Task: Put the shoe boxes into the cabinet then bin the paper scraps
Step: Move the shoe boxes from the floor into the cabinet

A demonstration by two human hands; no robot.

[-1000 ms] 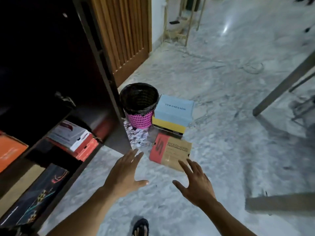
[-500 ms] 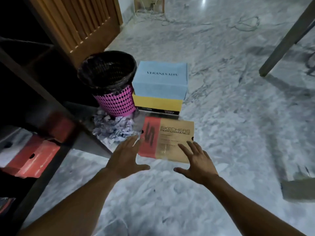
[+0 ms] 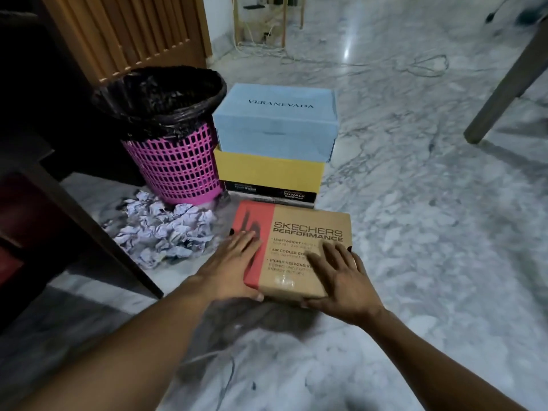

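Observation:
A brown and red Skechers shoe box [image 3: 299, 225] lies flat on the marble floor in front of me. My left hand [image 3: 231, 268] lies on its red end and my right hand [image 3: 341, 280] on its brown lid. Both have fingers spread over the top and the thumb hooked against the near edge. Behind it a light blue shoe box [image 3: 275, 123] is stacked on a yellow and black one [image 3: 267, 170]. Crumpled paper scraps [image 3: 166, 229] are heaped on the floor beside a pink bin [image 3: 178, 164] lined with a black bag. The dark cabinet [image 3: 44, 188] stands at the left.
The cabinet's slanted frame post [image 3: 118, 256] reaches the floor close to the scraps. A slatted wooden door [image 3: 133, 31] stands behind the bin. A table leg [image 3: 504, 84] is at the right, and loose cables [image 3: 415, 66] lie on the floor farther back.
Both hands have moved forward from hovering short of the Skechers box to lying on its lid, thumbs at the near edge. The view has dropped closer to the floor.

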